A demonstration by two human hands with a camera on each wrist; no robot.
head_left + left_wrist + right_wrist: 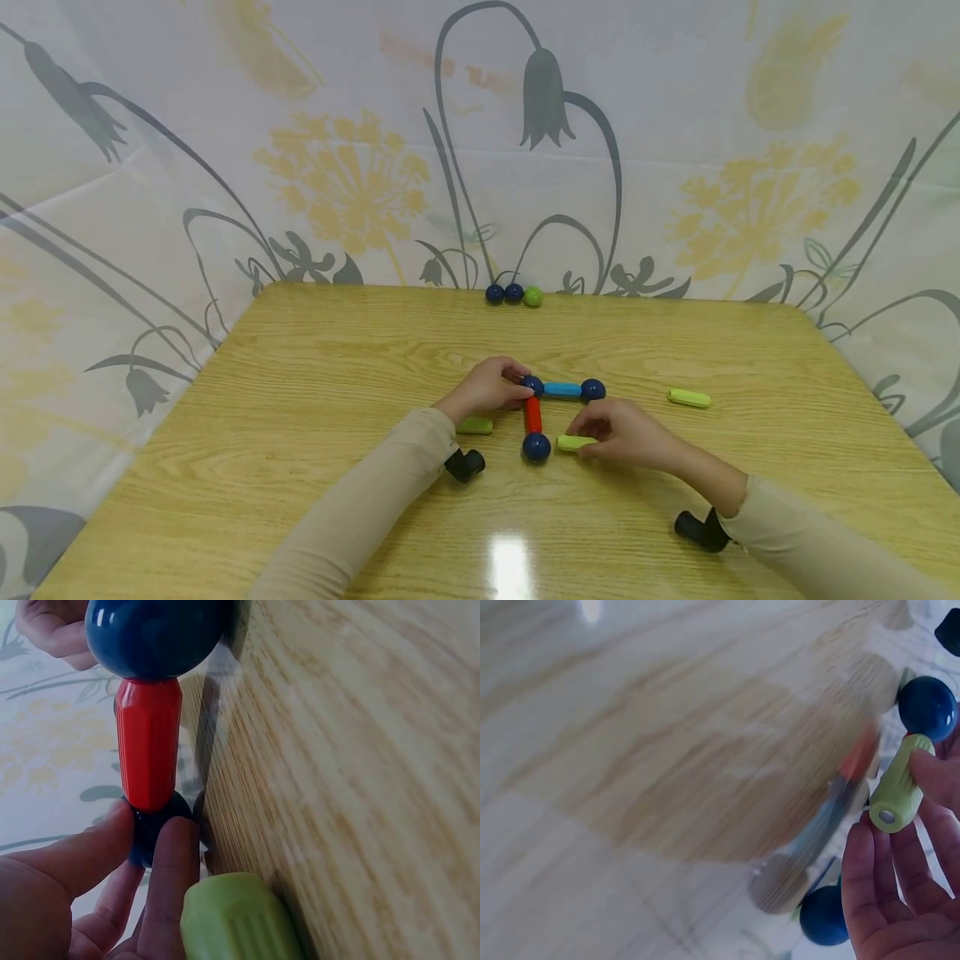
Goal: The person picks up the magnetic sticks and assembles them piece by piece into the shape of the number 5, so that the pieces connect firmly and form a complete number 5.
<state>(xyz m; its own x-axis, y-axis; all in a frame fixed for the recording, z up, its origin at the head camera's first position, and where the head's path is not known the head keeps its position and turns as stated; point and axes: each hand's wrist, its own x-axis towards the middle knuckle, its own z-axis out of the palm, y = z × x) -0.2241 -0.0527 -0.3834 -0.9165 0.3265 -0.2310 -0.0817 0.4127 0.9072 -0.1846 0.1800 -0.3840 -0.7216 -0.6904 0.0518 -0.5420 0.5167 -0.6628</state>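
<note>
My left hand (491,387) pinches the dark blue corner ball (532,385) between thumb and fingers. From that ball a red rod (533,414) runs toward me to another dark blue ball (536,447), and a light blue rod (562,389) runs right to a third ball (593,390). My right hand (626,433) holds a yellow-green rod (574,443) by thumb and fingers, its left end close to the near ball. In the right wrist view the rod's end (887,817) shows a round metal spot. Whether the rod touches the near ball I cannot tell.
One yellow-green rod (476,426) lies beside my left wrist, another (689,398) to the right. Two dark blue balls (504,293) and a green ball (533,297) stand at the table's back edge, before a patterned cloth. Black wrist cameras (465,465) sit under both sleeves.
</note>
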